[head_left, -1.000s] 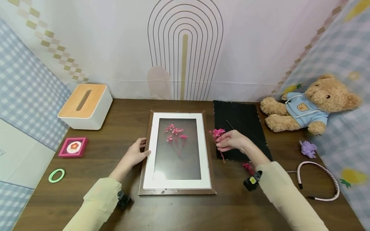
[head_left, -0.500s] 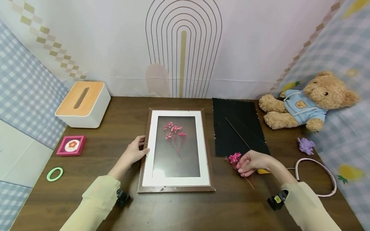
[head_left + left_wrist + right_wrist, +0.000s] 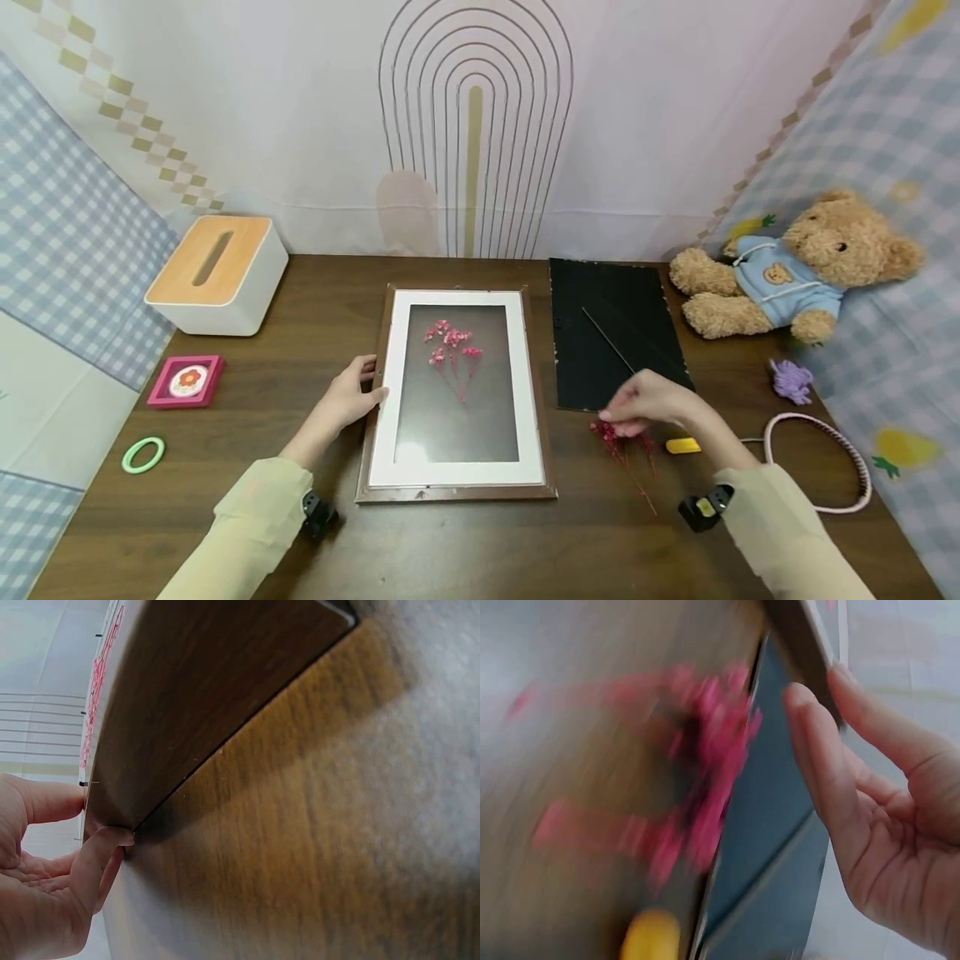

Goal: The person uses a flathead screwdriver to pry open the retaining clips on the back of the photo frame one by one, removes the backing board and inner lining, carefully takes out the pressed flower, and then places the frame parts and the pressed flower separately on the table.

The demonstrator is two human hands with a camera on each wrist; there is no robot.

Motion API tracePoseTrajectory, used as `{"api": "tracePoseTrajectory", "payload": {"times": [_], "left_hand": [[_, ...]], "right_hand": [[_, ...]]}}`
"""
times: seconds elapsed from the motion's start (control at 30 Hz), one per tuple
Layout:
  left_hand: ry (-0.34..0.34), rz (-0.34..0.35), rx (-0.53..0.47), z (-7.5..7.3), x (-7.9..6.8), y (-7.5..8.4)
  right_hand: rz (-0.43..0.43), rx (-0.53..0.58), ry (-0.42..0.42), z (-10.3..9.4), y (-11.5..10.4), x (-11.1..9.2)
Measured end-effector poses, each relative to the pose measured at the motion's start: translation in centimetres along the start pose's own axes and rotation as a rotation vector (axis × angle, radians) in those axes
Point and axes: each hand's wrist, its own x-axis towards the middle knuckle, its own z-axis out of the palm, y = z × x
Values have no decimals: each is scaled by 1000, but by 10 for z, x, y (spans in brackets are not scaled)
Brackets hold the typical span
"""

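Note:
A brown picture frame (image 3: 456, 494) with a white mat lies flat on the table, a spray of pink dried flowers (image 3: 453, 337) on its grey middle. My left hand (image 3: 348, 396) grips the frame's left edge, thumb on top; in the left wrist view its fingers (image 3: 101, 855) bend against the side. Over more pink dried flowers (image 3: 622, 450) on the table hovers my right hand (image 3: 645, 402). The right wrist view shows nothing between that hand's thumb and fingers (image 3: 817, 742), and the flowers (image 3: 712, 750) there are blurred.
Right of the frame lies a black board (image 3: 600, 342) with a thin rod (image 3: 606, 337) across it. Near it are a yellow handle (image 3: 682, 446), headband (image 3: 855, 467), purple bundle (image 3: 791, 382) and teddy bear (image 3: 795, 275). Left: tissue box (image 3: 232, 292), pink box (image 3: 161, 387), green ring (image 3: 127, 458).
My right hand carried a pink flower sprig from beside the frame down to the right, let it go by the other flowers, then rose slightly. The left hand stayed on the frame.

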Motion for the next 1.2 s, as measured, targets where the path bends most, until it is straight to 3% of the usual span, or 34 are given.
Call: {"api": "tracePoseTrajectory", "payload": {"times": [0.17,0.3,0.37,0.57,0.7,0.9,1.13,1.2], "left_hand": [[-10,-18,-17,0,-2,0],[-11,-19,-12,1,-2,1],[-7,-13,-9,1,-1,2],[-7,-11,-22,2,-1,2],[-7,-22,-44,3,-2,2],[-18,-43,-57,2,-3,1],[1,-37,-60,1,-2,-2],[2,-36,-56,0,-2,-2]], "right_hand": [[-72,105,59,28,-41,42],[-84,119,142,53,-76,74],[-68,18,211,66,-92,87],[-71,-423,385,101,-130,113],[-63,-501,436,113,-140,122],[-16,-418,374,114,-138,128],[17,-178,291,106,-133,128],[33,-157,291,103,-133,127]]}}
